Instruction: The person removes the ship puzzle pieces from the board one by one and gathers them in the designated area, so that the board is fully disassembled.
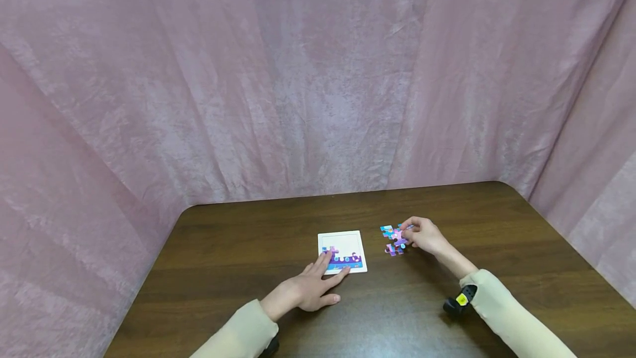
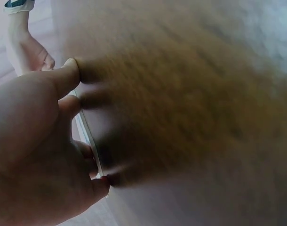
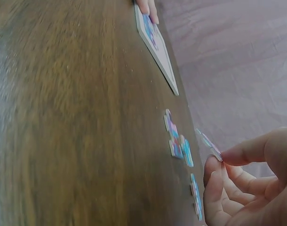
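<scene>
A square white puzzle tray lies flat on the table, its lower part filled with purple and blue pieces. My left hand rests on the tray's near left side with fingers spread and fairly straight. In the left wrist view the fingertips meet the tray's edge. To the right of the tray, my right hand pinches a puzzle piece between thumb and fingers, raised off the table in the right wrist view. Several loose puzzle pieces in pink, purple and blue lie beneath and beside that hand.
The brown wooden table has rounded far corners. Pink curtains hang behind it and along the sides. A dark device with a yellow mark is strapped at the right wrist.
</scene>
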Demonstrator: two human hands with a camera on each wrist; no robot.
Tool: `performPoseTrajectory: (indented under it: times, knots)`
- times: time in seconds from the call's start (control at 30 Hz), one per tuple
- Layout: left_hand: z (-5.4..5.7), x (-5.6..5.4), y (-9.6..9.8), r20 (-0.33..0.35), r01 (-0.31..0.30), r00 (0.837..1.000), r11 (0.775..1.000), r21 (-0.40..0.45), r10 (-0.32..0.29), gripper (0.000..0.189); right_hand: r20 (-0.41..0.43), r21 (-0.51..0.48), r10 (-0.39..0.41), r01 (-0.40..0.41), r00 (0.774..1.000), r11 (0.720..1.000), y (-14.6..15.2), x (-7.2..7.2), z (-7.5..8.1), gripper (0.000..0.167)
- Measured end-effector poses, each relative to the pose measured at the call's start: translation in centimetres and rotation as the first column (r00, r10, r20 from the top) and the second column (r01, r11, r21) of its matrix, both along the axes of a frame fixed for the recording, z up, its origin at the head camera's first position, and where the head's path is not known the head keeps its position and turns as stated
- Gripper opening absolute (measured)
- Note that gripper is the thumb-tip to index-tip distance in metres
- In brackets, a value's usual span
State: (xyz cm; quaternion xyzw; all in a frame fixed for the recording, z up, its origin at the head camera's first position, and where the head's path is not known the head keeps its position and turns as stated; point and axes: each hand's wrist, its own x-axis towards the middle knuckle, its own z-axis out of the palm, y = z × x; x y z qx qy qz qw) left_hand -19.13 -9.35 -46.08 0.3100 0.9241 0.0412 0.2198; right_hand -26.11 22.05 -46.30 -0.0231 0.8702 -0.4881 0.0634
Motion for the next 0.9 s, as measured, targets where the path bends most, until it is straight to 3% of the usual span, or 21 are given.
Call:
performPoseTrajectory:
  times: [0.57,0.9]
  knots:
    - [-0.2,0.0,0.0,-0.017,0.016,1.0,1.0,0.0,-0.016,0.062,0.022,0.065,-0.037,0.035,0.999,0.997,1.9,0.3,-0.5,0.016]
    - [0.1,0.3,-0.1,-0.05,0.022,0.998,1.0,-0.009,-0.022,0.062,0.009,0.17,-0.05,0.048,0.999,0.984,2.5,0.4,-0.6,0.014]
